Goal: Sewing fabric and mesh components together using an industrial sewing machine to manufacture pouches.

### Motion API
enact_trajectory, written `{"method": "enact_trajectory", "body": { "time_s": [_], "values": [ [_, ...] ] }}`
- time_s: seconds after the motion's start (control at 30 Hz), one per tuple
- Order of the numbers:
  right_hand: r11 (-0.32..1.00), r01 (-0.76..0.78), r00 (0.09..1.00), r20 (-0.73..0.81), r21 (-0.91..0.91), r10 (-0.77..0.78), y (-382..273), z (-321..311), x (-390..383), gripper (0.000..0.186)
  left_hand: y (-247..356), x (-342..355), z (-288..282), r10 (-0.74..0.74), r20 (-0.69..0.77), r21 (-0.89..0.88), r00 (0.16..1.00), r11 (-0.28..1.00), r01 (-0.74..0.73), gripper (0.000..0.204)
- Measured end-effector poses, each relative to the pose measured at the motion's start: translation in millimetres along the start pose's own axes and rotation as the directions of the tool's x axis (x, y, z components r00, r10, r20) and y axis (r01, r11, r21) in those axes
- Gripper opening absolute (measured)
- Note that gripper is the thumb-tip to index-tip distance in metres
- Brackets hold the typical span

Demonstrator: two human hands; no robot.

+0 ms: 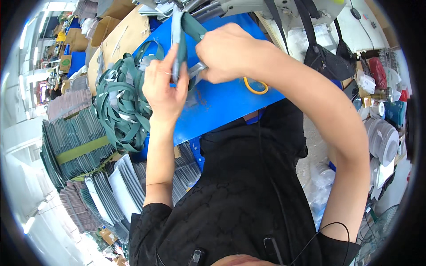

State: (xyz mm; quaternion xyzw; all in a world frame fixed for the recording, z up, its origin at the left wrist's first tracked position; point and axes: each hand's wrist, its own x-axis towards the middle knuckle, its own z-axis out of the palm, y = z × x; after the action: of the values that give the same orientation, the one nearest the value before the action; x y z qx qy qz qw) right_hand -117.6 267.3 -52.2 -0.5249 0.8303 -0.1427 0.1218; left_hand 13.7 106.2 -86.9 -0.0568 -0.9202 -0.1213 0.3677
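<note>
A green fabric strap (191, 25) with a pale grey side loops down from the machine at the top of the view. My left hand (165, 91) pinches the hanging grey-green part between thumb and fingers. Close on its right, my right hand (226, 53) is closed in a fist on the strap where it curves down. A small grey piece (198, 70) pokes out below that fist; what the fingers cover is hidden. Both hands are above a blue tabletop (222, 104). A yellow ring-shaped handle (256, 87) lies on it, partly under my right forearm.
A tangled heap of green straps (122, 102) lies left of my left hand. Part of a sewing machine (248, 6) stands at the far edge. Banded stacks of green-grey fabric pieces (82, 142) fill the left side. Black mesh pieces (328, 60) hang at the right.
</note>
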Motion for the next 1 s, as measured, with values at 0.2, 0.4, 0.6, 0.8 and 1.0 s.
{"method": "enact_trajectory", "body": {
  "time_s": [0.2,0.4,0.6,0.8,1.0],
  "values": [
    [0.852,0.005,0.611,-0.676,0.523,0.412,31,42,-11,0.041,0,-5,-9,-0.043,0.033,0.042,0.999,0.998,0.041,0.062],
    [0.790,-0.078,0.709,-0.523,0.608,0.473,13,76,1,0.046,3,12,-22,0.088,0.156,0.051,0.984,0.994,-0.097,0.067],
    [0.594,0.093,0.737,-0.456,0.799,0.499,7,86,-28,0.034,3,26,-20,0.326,0.335,0.013,0.884,0.936,-0.350,0.061],
    [0.734,0.057,0.706,-0.548,0.676,0.450,-5,65,-34,0.031,5,31,-21,0.297,0.348,-0.027,0.889,0.951,-0.307,0.067],
    [0.833,0.153,0.661,-0.681,0.532,0.314,1,59,-22,0.034,0,20,-24,0.179,0.222,-0.039,0.959,0.984,-0.175,0.071]
  ]
}}
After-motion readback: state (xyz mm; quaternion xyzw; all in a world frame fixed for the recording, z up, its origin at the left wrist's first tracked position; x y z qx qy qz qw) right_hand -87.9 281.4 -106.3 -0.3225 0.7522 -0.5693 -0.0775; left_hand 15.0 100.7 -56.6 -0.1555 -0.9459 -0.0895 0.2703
